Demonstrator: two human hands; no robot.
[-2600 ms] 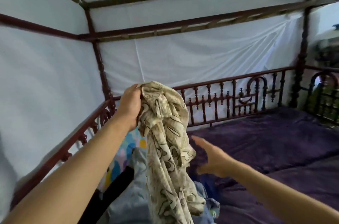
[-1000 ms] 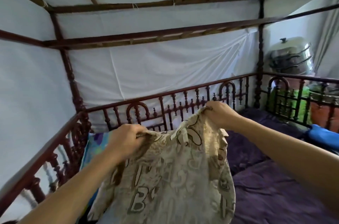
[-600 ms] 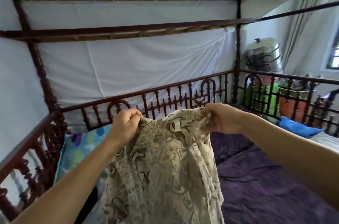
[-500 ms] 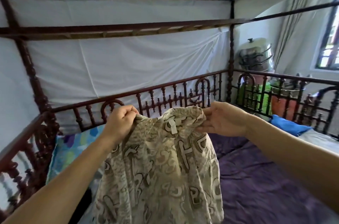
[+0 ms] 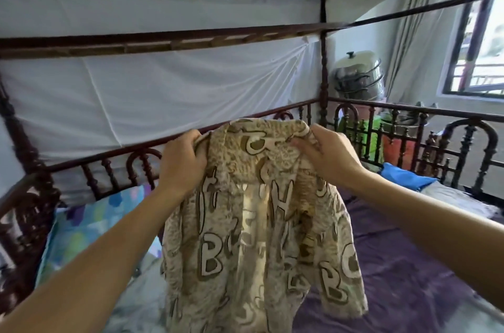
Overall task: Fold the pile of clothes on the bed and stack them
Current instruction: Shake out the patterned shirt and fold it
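Observation:
A beige shirt (image 5: 261,245) printed with brown letters hangs in the air in front of me above the bed. My left hand (image 5: 181,160) grips its top edge on the left. My right hand (image 5: 324,154) pinches the top edge on the right, near the collar. The two hands are close together and the cloth falls loosely below them. More clothes (image 5: 141,302), pale blue-grey, lie on the bed under the shirt at the lower left, mostly hidden by it and by my left arm.
The bed has a purple sheet (image 5: 403,272) and a dark carved wooden rail (image 5: 409,111) round it. A patterned blue pillow (image 5: 90,223) leans at the left rail. A blue cloth (image 5: 403,178) lies at the far right. White netting hangs behind.
My right hand took hold of the shirt, and both hands spread it, then drew closer along its top edge. My view has turned to the right, towards the window.

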